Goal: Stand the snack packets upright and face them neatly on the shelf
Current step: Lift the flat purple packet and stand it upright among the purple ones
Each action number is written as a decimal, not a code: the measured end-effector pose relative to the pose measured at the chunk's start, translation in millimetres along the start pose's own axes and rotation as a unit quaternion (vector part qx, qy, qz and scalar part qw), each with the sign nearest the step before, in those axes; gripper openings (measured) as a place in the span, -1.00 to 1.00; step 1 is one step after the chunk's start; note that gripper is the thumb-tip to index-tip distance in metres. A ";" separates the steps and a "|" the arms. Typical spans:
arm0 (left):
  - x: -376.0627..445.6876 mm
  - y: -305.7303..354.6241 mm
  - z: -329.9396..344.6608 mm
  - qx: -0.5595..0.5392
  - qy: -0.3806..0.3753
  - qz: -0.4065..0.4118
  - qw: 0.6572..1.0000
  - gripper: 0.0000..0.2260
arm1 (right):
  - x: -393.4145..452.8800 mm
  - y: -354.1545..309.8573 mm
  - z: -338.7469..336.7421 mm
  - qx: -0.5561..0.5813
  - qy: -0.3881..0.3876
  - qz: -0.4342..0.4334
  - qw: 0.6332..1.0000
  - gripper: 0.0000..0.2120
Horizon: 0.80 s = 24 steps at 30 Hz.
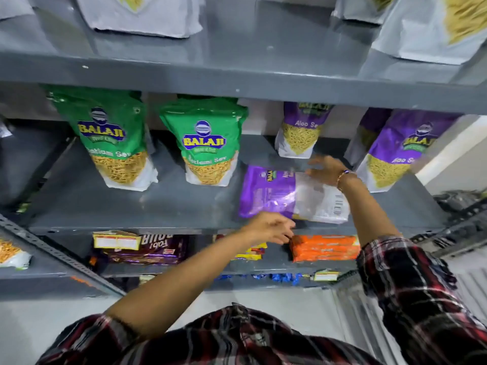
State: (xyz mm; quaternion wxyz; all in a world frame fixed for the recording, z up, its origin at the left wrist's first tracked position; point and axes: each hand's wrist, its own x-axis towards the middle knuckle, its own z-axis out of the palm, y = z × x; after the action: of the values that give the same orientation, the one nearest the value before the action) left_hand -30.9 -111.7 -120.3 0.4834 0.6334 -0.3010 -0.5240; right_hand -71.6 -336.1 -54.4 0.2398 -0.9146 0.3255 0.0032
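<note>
We reach both hands to a purple packet (pixel 290 193) lying flat, back up, near the front edge of the grey metal shelf (pixel 105 206). Our right hand (pixel 326 169), fingers spread, rests on its far clear end; our left hand (pixel 271 227), fingers loosely curled and holding nothing, hovers at its near purple corner. Two glossy green pouches (pixel 208 143) stand upright to the left, with bare shelf before them; purple pouches (pixel 395 151) stand behind and right.

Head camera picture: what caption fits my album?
Both hands reach for a fallen purple packet on the shelf.
</note>
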 end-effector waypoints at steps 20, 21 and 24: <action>79.0 12.8 119.8 -0.277 0.357 -0.028 0.892 -0.71 | 21.0 92.3 -29.2 0.056 -0.220 -0.078 0.971 -0.64; 76.7 15.0 120.2 -0.264 0.375 -0.013 0.888 -0.74 | 20.9 98.5 -27.9 0.093 -0.222 -0.086 0.967 -0.67; 75.4 13.2 109.4 -0.174 0.420 0.026 0.890 -0.84 | 16.2 114.6 -27.2 0.178 -0.236 -0.119 0.948 -0.62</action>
State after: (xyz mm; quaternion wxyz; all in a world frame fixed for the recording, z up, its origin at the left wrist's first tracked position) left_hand -113.3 -215.8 -134.3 0.6810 0.6918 0.0099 -0.2399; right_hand -131.3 -434.8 -83.0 0.4676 -0.8620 0.1440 0.1326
